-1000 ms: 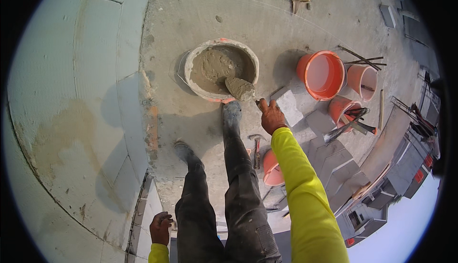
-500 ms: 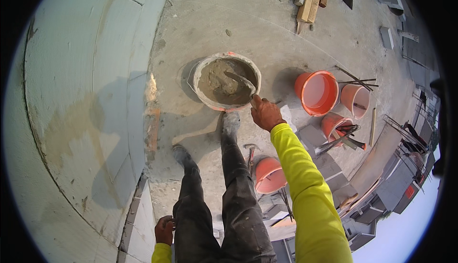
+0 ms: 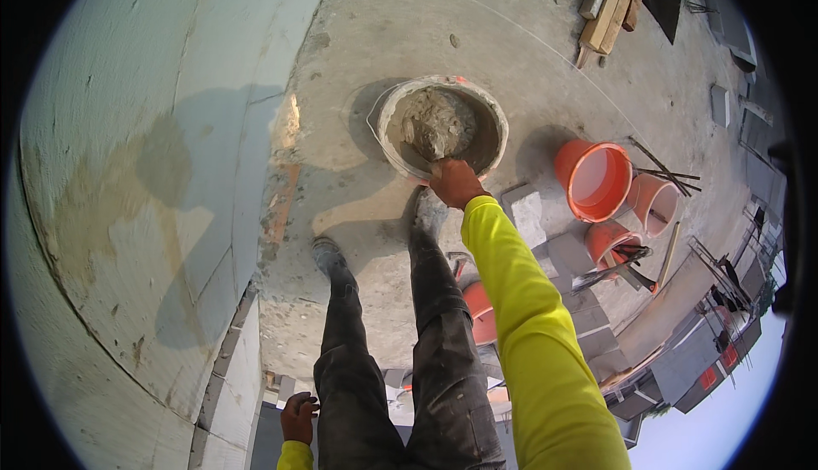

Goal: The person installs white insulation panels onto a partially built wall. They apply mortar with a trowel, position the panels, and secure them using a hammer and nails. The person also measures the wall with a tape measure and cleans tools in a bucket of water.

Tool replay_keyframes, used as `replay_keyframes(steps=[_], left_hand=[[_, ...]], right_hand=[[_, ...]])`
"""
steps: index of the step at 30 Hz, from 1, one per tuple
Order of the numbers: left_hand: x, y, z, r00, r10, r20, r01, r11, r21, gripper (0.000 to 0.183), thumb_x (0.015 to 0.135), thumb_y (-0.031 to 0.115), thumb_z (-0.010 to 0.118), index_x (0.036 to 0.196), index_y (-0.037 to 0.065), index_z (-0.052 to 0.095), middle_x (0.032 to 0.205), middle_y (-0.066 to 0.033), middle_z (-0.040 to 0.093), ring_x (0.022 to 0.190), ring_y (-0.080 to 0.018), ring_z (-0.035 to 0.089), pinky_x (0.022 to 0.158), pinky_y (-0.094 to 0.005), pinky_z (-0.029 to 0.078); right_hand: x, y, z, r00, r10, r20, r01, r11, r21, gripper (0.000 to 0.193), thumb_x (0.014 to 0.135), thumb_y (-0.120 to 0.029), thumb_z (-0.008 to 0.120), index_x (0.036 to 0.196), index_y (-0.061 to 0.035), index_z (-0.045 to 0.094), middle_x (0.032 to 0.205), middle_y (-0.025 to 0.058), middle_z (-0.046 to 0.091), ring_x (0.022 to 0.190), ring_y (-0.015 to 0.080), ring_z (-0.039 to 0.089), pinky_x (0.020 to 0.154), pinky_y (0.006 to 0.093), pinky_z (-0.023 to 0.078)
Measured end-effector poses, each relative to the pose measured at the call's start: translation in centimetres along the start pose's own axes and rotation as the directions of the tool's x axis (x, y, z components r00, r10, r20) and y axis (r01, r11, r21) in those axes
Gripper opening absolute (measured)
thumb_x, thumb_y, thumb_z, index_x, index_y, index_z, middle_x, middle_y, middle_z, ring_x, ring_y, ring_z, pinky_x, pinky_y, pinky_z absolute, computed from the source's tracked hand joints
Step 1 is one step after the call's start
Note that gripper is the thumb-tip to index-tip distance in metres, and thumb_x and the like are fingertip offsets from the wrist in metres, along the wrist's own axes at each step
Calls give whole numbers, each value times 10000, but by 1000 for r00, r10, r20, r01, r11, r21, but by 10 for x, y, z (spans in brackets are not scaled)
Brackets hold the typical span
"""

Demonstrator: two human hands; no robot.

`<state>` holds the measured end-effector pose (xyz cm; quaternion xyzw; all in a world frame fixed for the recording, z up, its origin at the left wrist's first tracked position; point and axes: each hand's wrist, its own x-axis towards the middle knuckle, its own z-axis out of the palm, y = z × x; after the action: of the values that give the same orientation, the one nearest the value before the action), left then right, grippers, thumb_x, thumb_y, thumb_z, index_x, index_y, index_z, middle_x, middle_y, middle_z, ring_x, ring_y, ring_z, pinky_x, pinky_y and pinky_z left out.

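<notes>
My right hand (image 3: pixel 457 184) is closed around the handle of a trowel (image 3: pixel 436 166) at the near rim of a mortar-crusted bucket (image 3: pixel 503 126). Wet grey mortar (image 3: pixel 436 119) is heaped inside, and the trowel's blade is down in it, mostly hidden. The bucket stands on the concrete floor just beyond my boots, its wire handle hanging out on the left. Beside my left thigh my left hand (image 3: pixel 298 416) hangs low, holding nothing, its fingers loosely bent and apart.
A pale block wall (image 3: pixel 213 138) rises along the left. To the right stand an orange bucket (image 3: pixel 607 187) of cloudy water, a paler bucket (image 3: pixel 654 204) and a tool-filled bucket (image 3: pixel 607 240), near grey blocks (image 3: pixel 588 321). Timber pieces (image 3: pixel 612 10) lie at the far right.
My right hand has turned and moved slightly left and nearer the bucket, sinking the trowel blade into the mortar. Mortar has gathered into a heap. The view has shifted; my left hand still hangs.
</notes>
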<state>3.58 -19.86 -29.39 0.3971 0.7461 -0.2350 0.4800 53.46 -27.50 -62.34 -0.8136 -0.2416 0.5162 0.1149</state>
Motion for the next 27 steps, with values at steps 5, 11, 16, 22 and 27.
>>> replay_keyframes(steps=[5, 11, 16, 22, 27], left_hand=[[-2, -11, 6, 999, 38, 16, -38, 999, 0, 307, 883, 69, 555, 1156, -50, 627, 1020, -154, 710, 851, -211, 714, 708, -315, 584], [-46, -40, -1, 997, -50, -61, 46, 996, -76, 281, 916, 99, 550, 1157, -28, 619, 1026, -151, 708, 850, -199, 707, 701, -298, 569], [-104, -65, -6, 978, 101, -185, -100, 995, 14, 307, 886, 191, 619, 1128, 12, 677, 1031, -153, 728, 912, -231, 706, 811, -341, 551], [-129, -61, -43, 945, 238, -225, -267, 958, -105, 381, 854, 304, 643, 1132, 48, 696, 1042, -178, 724, 977, -288, 694, 888, -362, 529], [-119, -113, -85, 907, 312, -284, -389, 879, -276, 376, 847, 285, 636, 1117, 29, 695, 1016, -166, 730, 920, -264, 700, 844, -354, 541]], right_hand=[[-27, 47, -17, 977, 64, 203, -183, 738, 649, 353, 827, -191, 739, 1127, -14, 685, 728, 79, 639, 541, 159, 599, 500, 307, 505], [-113, 44, -67, 986, -45, 158, -83, 694, 716, 479, 809, -54, 722, 1278, -5, 642, 738, 22, 620, 568, 97, 570, 509, 266, 480], [-237, -52, -148, 974, -154, 168, 49, 862, 505, 454, 827, 36, 633, 1280, -2, 629, 713, 20, 625, 534, 83, 573, 480, 232, 485], [-423, -229, -184, 856, -444, 266, 268, 819, 508, 508, 859, 40, 640, 1359, 27, 554, 787, 47, 640, 610, 98, 594, 553, 244, 504], [-554, -370, -134, 790, -521, 324, 353, 818, 453, 519, 884, 33, 617, 1394, 24, 516, 916, 64, 649, 711, 99, 612, 634, 241, 519]])
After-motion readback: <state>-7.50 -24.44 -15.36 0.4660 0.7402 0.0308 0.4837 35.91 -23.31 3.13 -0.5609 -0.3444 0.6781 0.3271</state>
